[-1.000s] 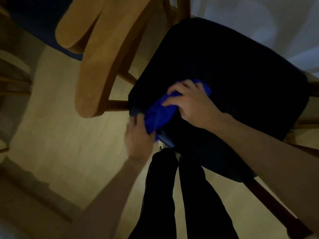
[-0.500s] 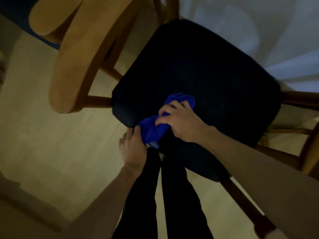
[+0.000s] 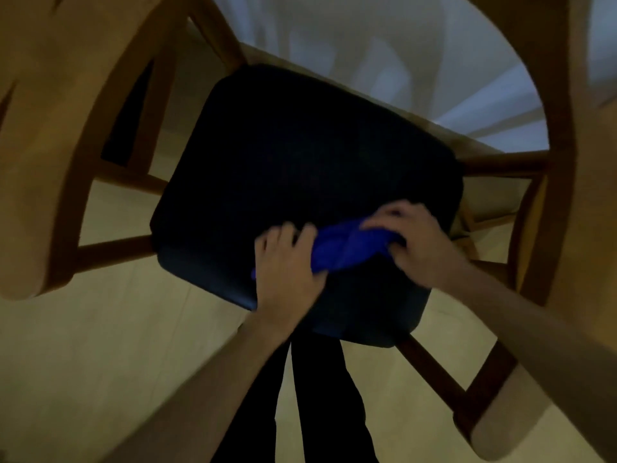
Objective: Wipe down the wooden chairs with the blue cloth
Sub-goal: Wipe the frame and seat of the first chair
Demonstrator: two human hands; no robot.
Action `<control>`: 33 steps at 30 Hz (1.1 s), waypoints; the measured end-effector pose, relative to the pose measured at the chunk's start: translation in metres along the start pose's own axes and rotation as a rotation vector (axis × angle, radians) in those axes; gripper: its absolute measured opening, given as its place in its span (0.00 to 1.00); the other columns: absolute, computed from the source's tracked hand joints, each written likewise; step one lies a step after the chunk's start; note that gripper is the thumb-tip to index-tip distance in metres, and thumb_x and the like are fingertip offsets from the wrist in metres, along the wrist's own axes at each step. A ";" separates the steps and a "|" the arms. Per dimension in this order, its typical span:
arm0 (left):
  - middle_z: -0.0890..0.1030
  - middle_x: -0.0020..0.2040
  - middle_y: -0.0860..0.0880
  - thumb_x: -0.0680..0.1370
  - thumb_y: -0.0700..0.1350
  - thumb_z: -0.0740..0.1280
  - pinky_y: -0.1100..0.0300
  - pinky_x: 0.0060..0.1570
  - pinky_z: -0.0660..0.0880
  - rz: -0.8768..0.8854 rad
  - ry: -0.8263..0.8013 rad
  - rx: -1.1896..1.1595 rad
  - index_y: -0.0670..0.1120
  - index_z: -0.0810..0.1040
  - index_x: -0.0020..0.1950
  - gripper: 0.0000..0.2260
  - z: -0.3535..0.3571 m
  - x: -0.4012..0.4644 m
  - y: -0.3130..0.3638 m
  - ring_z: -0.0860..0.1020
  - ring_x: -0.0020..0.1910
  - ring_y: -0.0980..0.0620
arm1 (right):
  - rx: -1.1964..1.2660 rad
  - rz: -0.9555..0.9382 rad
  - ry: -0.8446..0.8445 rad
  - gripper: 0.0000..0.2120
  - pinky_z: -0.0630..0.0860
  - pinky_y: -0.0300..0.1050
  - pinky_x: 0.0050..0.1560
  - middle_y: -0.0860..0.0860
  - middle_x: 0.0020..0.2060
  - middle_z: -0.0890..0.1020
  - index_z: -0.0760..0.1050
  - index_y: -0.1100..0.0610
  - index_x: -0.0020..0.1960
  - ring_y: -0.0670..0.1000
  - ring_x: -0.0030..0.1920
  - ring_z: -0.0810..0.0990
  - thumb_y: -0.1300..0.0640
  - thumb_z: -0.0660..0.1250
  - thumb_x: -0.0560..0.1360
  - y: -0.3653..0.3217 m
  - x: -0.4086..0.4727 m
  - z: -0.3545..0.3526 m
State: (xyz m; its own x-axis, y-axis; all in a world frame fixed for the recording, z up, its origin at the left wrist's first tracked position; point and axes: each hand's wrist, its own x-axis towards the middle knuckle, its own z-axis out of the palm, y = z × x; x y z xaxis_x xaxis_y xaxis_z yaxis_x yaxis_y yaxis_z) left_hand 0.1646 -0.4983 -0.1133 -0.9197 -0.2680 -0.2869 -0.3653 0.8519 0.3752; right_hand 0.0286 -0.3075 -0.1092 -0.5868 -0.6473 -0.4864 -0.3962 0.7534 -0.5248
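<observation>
Dim room, pale wood-plank floor (image 3: 100, 329) under a yellowish light, white curtain-like fabric (image 3: 384, 61) hanging in folds at the top, second wooden chair frame (image 3: 564, 162) at the right edge

No text, label, brand, number or sign can be read anywhere in the head view. The picture is dim and blurred by motion, and the surfaces it shows are plain, with no print on them.
</observation>
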 end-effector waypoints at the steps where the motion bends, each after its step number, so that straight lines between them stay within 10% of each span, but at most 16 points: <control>1: 0.75 0.52 0.43 0.64 0.46 0.75 0.48 0.53 0.68 0.034 0.029 -0.020 0.46 0.73 0.61 0.27 -0.014 0.028 0.002 0.74 0.52 0.41 | 0.006 0.005 0.105 0.27 0.67 0.63 0.63 0.52 0.63 0.72 0.75 0.45 0.65 0.58 0.62 0.69 0.67 0.65 0.71 0.002 0.011 -0.011; 6: 0.75 0.58 0.41 0.71 0.38 0.69 0.45 0.53 0.73 0.265 0.098 -0.085 0.49 0.65 0.72 0.30 -0.056 0.157 0.014 0.75 0.54 0.40 | -0.153 0.188 0.434 0.28 0.67 0.65 0.62 0.58 0.67 0.66 0.64 0.46 0.73 0.64 0.65 0.66 0.62 0.63 0.75 0.022 0.067 -0.046; 11: 0.74 0.63 0.42 0.77 0.41 0.65 0.45 0.56 0.70 0.340 -0.204 0.160 0.51 0.68 0.72 0.24 -0.018 0.182 0.010 0.72 0.59 0.40 | -0.341 0.337 0.213 0.32 0.66 0.67 0.62 0.58 0.71 0.62 0.58 0.45 0.75 0.66 0.67 0.62 0.60 0.64 0.75 0.022 0.072 -0.017; 18: 0.76 0.55 0.46 0.74 0.41 0.67 0.50 0.49 0.62 0.459 -0.217 0.302 0.54 0.72 0.66 0.22 -0.002 0.115 -0.016 0.72 0.54 0.44 | -0.331 0.252 0.130 0.29 0.68 0.63 0.58 0.55 0.68 0.64 0.58 0.44 0.72 0.63 0.64 0.64 0.54 0.66 0.75 -0.006 0.018 0.044; 33: 0.80 0.41 0.51 0.59 0.50 0.79 0.50 0.50 0.73 0.628 -0.563 0.359 0.53 0.82 0.48 0.18 -0.018 -0.010 -0.049 0.79 0.43 0.49 | 0.001 -0.101 -0.258 0.22 0.68 0.53 0.58 0.48 0.63 0.67 0.67 0.40 0.68 0.53 0.61 0.66 0.53 0.64 0.76 -0.019 -0.054 0.081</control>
State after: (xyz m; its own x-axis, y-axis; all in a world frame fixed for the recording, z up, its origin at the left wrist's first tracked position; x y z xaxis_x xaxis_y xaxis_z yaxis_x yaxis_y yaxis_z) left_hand 0.1889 -0.5456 -0.1130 -0.6935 0.4703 -0.5458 0.3316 0.8809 0.3378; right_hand 0.1253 -0.2961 -0.1289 -0.3449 -0.7271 -0.5936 -0.4429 0.6836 -0.5801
